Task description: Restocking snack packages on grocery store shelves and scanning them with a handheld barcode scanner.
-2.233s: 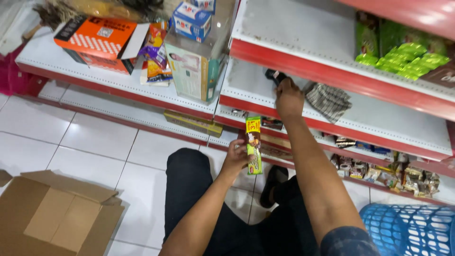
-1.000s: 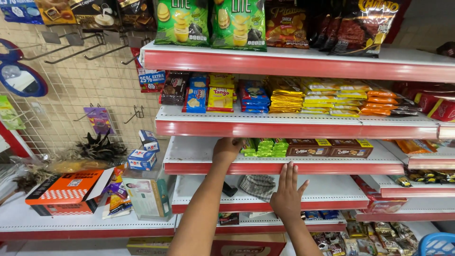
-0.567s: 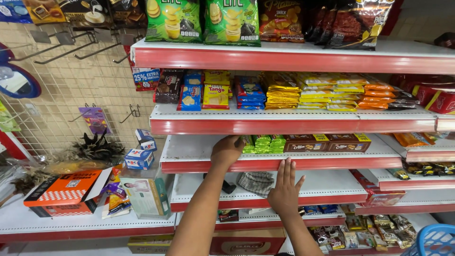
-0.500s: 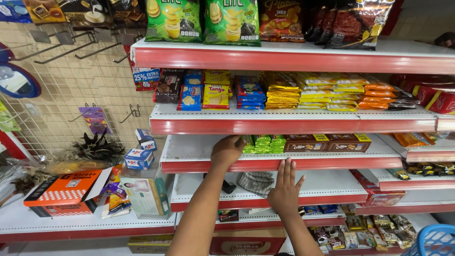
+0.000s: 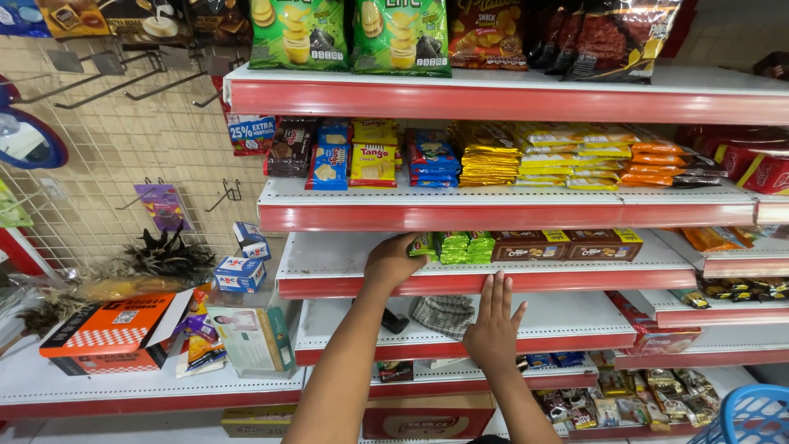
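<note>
I see my left hand [image 5: 393,261] reaching onto the white shelf [image 5: 329,259] with the red front edge, third level down. Its fingers curl around the left end of a row of green snack packets [image 5: 454,246], and the nearest packet sits partly under the fingertips; I cannot tell whether it is fully gripped or only touched. The green packets stand in a short row near the middle of that shelf, just left of two brown biscuit boxes [image 5: 567,244] that touch each other.

My right hand [image 5: 493,330] is lower, fingers stretched out and spread flat, palm toward the shelves, holding nothing. Its fingertips lie against the red front edge of the same shelf, below the green packets. Behind it, on the shelf beneath, rests a checked grey cloth item [image 5: 442,312]. Far left, an orange carton [image 5: 107,333] lies on the lower ledge.
</note>
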